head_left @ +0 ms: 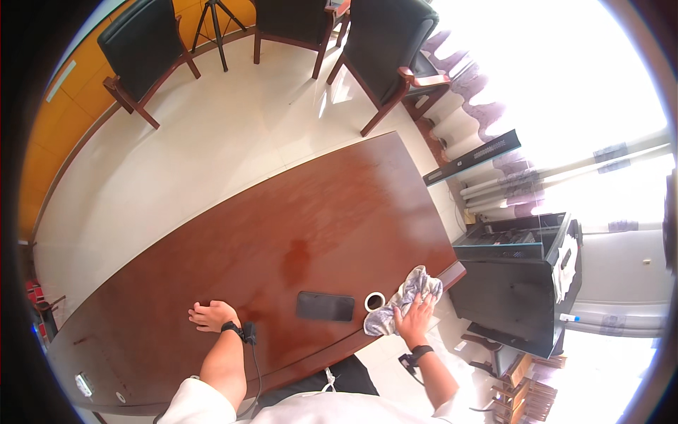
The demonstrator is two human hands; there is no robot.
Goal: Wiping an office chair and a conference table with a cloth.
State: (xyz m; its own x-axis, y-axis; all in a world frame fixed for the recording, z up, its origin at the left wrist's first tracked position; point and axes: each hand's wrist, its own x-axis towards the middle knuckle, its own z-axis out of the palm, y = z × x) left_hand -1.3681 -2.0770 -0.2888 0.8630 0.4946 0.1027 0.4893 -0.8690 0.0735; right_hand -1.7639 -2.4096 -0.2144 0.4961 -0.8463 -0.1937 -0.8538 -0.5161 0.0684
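At the right end of the dark red wooden table (339, 212), my right hand (415, 322) presses down on a bunched grey-and-white patterned cloth (415, 284), its fingers closed over the folds. Just left of the cloth is a small white-rimmed cup (374, 302), dark inside. A black smartphone (325, 306) lies flat to the left of the cup. My left hand (214, 316) is over the near left part of the tabletop, fingers loosely apart and holding nothing. Both wrists carry black bands with small devices, and a cable runs down from the left one.
Several black chairs with wooden arms, one being a chair (145, 53), line the far side near a black tripod (215, 28). A black cabinet (505, 304) stands just past the table's right end. A white object (83, 384) lies at the table's lower left.
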